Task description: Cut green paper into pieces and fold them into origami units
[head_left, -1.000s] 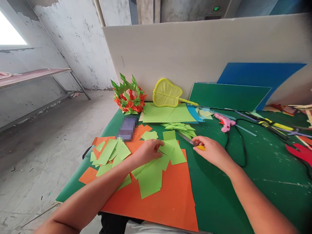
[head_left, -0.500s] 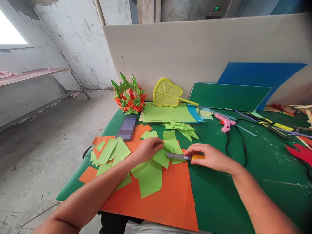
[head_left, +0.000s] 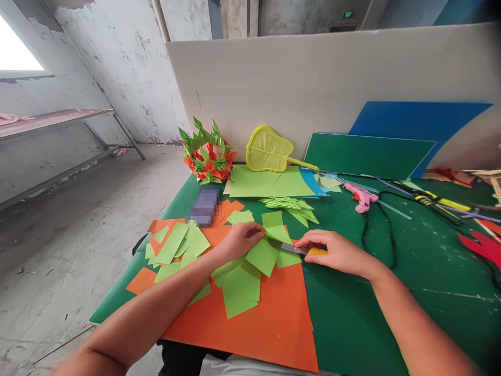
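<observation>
Gripping a utility knife [head_left: 290, 248] by its yellow handle, my right hand [head_left: 334, 251] is closed just right of the center of the frame, its blade pointing left. My left hand [head_left: 243, 239], at the center, pinches the upper edge of a light green paper square [head_left: 261, 258] between thumb and fingers. The square lies just below and to the right of my left fingertips, and left of my right hand. The blade's tip meets the green paper; whether it sits inside a fold, I cannot tell.

More green pieces [head_left: 240, 288] lie below my hands on a large orange sheet [head_left: 282, 334], spread across the green desk [head_left: 352, 324] at lower center. Just above my hands rests a stack of folded green slips [head_left: 291, 207]; a pink glue gun [head_left: 364, 198] lies to the right. Beyond, near the middle of the frame, are a red-and-green folded paper ring [head_left: 213, 169] and a yellow fan [head_left: 268, 151].

Upper right, a lit green sign [head_left: 347, 14] bears marks too small to read. A dark rectangular object [head_left: 204, 206], left of center, is pixelated, hiding any lettering.
</observation>
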{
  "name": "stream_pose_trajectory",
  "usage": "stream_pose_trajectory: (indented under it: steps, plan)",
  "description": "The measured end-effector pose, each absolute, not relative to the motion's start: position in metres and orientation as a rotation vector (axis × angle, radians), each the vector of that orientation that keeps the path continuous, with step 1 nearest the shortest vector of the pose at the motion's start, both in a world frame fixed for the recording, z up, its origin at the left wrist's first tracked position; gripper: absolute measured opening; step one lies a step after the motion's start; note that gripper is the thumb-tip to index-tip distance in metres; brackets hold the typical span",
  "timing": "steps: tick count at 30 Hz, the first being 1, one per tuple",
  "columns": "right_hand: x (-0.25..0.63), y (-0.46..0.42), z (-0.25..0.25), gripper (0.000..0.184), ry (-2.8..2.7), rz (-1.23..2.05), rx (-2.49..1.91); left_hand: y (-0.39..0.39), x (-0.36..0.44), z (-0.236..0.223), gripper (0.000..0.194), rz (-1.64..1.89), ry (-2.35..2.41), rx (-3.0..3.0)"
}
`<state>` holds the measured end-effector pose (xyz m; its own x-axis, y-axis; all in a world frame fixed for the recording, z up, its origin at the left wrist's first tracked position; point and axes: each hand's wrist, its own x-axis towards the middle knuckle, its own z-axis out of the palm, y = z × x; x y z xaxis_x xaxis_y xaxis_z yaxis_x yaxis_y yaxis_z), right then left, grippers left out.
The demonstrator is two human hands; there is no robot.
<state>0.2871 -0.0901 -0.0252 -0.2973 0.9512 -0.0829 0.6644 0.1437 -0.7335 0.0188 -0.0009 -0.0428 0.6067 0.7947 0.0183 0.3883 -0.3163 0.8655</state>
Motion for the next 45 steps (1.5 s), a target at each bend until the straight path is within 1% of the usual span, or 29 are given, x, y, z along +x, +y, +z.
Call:
stream_pose_trajectory:
  steps: [4,8,11,15,19,23,30,35,38,45]
  plan:
    - [0.287,-0.090,-0.023,0.024,-2.027,0.968,-1.581,-0.001,0.018,-0.047,0.024,0.517,0.916,1.866]
    - [0.285,-0.090,-0.022,0.022,-2.042,0.932,-1.613,-0.005,0.017,-0.044,0.019,0.514,0.962,2.165]
    - [0.284,-0.090,-0.023,0.021,-2.056,0.932,-1.576,-0.006,0.016,-0.042,0.022,0.521,0.931,2.292]
    - [0.285,-0.092,-0.022,0.023,-2.081,0.945,-1.532,-0.005,0.016,-0.041,0.023,0.451,0.930,2.181]
    - [0.285,-0.092,-0.020,0.025,-2.125,0.978,-1.458,-0.006,0.017,-0.034,0.028,0.361,0.936,1.967]
    - [0.285,-0.092,-0.019,0.026,-2.119,0.969,-1.415,-0.007,0.018,-0.029,0.033,0.402,0.943,1.933]
    - [0.286,-0.094,-0.021,0.025,-2.164,0.921,-1.473,-0.007,0.019,-0.036,0.023,0.402,1.005,2.034]
    - [0.288,-0.094,-0.019,0.026,-2.179,0.907,-1.469,-0.006,0.019,-0.041,0.025,0.433,0.940,2.060]
    - [0.289,-0.093,-0.020,0.026,-2.178,0.923,-1.453,-0.008,0.020,-0.041,0.028,0.433,0.943,2.149]
    - [0.286,-0.091,-0.024,0.027,-2.206,0.912,-1.457,-0.017,0.019,-0.039,0.023,0.489,0.863,2.497]
